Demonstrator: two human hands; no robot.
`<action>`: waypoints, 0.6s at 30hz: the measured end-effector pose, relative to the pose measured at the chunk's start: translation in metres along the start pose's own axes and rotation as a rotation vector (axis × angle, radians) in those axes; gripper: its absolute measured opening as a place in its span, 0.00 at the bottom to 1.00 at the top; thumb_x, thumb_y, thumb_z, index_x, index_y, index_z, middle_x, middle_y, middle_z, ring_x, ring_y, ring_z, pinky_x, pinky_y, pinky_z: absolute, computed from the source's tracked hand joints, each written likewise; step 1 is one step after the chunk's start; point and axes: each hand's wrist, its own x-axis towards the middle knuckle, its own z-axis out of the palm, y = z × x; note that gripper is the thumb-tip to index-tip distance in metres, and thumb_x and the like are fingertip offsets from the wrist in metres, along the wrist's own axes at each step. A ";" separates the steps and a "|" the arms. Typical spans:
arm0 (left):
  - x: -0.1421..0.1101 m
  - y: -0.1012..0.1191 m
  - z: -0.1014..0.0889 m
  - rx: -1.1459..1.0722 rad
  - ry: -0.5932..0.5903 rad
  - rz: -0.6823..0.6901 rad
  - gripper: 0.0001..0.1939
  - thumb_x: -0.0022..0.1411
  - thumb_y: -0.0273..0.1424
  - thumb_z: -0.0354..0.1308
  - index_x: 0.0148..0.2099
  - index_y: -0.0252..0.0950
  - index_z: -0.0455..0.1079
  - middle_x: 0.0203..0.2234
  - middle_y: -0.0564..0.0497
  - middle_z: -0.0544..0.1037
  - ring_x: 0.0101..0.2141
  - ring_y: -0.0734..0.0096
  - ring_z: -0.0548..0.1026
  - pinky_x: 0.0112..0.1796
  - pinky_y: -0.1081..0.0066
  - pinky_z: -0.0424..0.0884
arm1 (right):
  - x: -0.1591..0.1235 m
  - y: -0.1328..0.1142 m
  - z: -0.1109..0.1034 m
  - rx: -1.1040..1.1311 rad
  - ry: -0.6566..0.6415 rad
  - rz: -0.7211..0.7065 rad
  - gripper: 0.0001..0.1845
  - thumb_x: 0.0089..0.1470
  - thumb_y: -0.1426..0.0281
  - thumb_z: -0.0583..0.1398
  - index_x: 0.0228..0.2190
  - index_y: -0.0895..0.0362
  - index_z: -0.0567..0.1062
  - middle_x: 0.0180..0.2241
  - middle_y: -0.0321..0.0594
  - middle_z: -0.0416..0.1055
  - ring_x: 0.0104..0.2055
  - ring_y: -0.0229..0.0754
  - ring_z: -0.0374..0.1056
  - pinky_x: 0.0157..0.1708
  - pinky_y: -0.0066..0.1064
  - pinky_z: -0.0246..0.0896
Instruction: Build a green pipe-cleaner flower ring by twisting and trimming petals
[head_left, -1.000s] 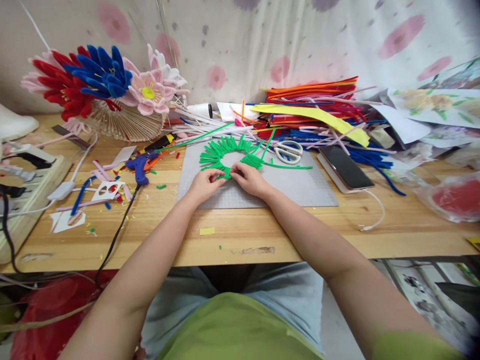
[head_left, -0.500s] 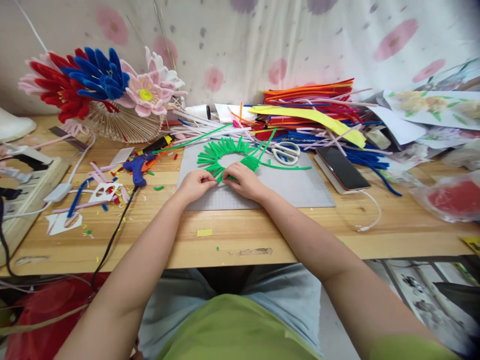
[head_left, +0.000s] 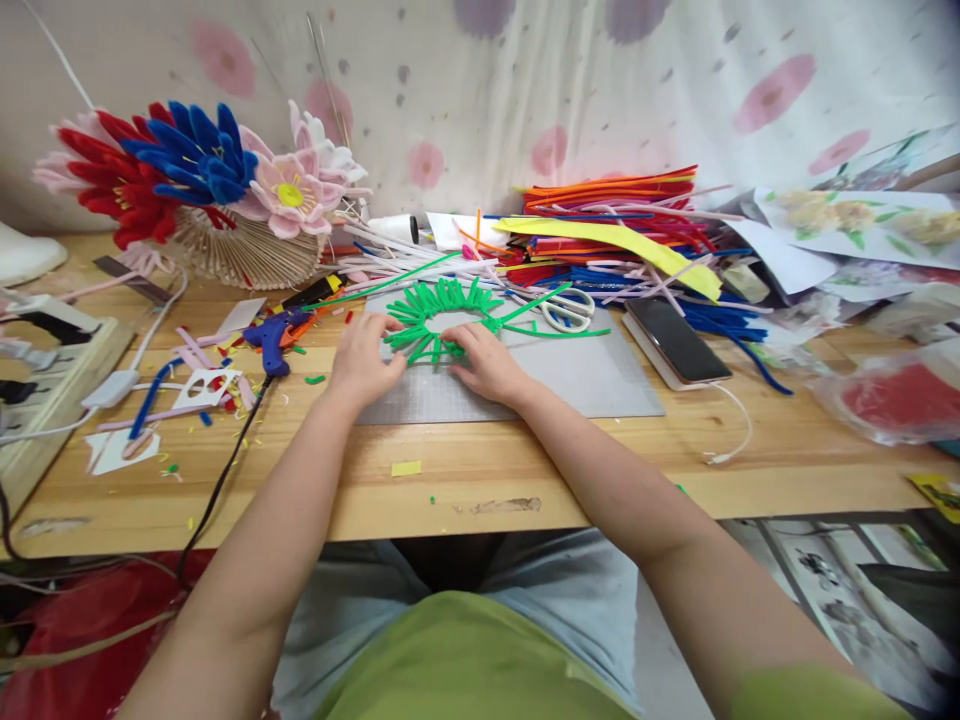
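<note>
A ring of looped green pipe cleaners (head_left: 450,296) lies on a grey cutting mat (head_left: 585,375), with long loose stems sticking out on its right. My left hand (head_left: 364,360) is at the ring's left edge, its thumb and fingers spread apart around the loop tips. On the near right side, my right hand (head_left: 489,365) grips the ring, fingertips over its inner edge and thumb lower; part of the ring is hidden behind it. White-handled scissors (head_left: 568,310) rest on the mat just right of the ring.
A blue glue gun (head_left: 270,338) and scattered scraps lie at left, near a power strip (head_left: 71,400). Fuzzy flowers (head_left: 202,160) stand behind them. Bundled pipe cleaners (head_left: 615,195) are piled at the back. A phone (head_left: 675,340) lies at right.
My left hand has let go of the ring's near edge, moved left and spread its fingers. The right hand stays at the ring, which now lies flatter with its near loops showing.
</note>
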 end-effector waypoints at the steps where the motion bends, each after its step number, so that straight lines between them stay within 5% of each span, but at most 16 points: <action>1: 0.000 0.010 0.006 -0.010 0.003 0.043 0.13 0.51 0.26 0.54 0.41 0.35 0.65 0.39 0.46 0.72 0.43 0.63 0.68 0.46 0.65 0.62 | 0.000 -0.001 -0.002 -0.030 0.011 -0.008 0.21 0.47 0.76 0.56 0.46 0.58 0.66 0.46 0.48 0.66 0.50 0.49 0.58 0.48 0.40 0.52; 5: 0.001 0.039 0.037 -0.027 -0.081 0.106 0.12 0.57 0.28 0.51 0.45 0.34 0.63 0.40 0.44 0.71 0.44 0.61 0.68 0.46 0.64 0.62 | -0.002 0.001 -0.011 -0.101 0.044 -0.009 0.16 0.49 0.75 0.55 0.42 0.58 0.67 0.44 0.48 0.68 0.48 0.49 0.59 0.48 0.40 0.50; 9: 0.001 0.041 0.057 -0.054 -0.187 0.046 0.12 0.58 0.27 0.51 0.45 0.34 0.62 0.40 0.43 0.72 0.44 0.61 0.69 0.45 0.65 0.63 | -0.004 0.009 -0.013 -0.171 -0.035 0.047 0.09 0.49 0.72 0.56 0.36 0.57 0.69 0.39 0.46 0.71 0.44 0.49 0.61 0.44 0.39 0.51; 18: 0.001 0.036 0.053 -0.158 -0.215 -0.050 0.12 0.55 0.32 0.55 0.43 0.37 0.66 0.36 0.49 0.75 0.36 0.67 0.72 0.35 0.70 0.65 | -0.006 0.016 -0.014 -0.239 -0.133 0.104 0.12 0.50 0.65 0.61 0.37 0.57 0.70 0.37 0.44 0.70 0.41 0.47 0.61 0.42 0.36 0.53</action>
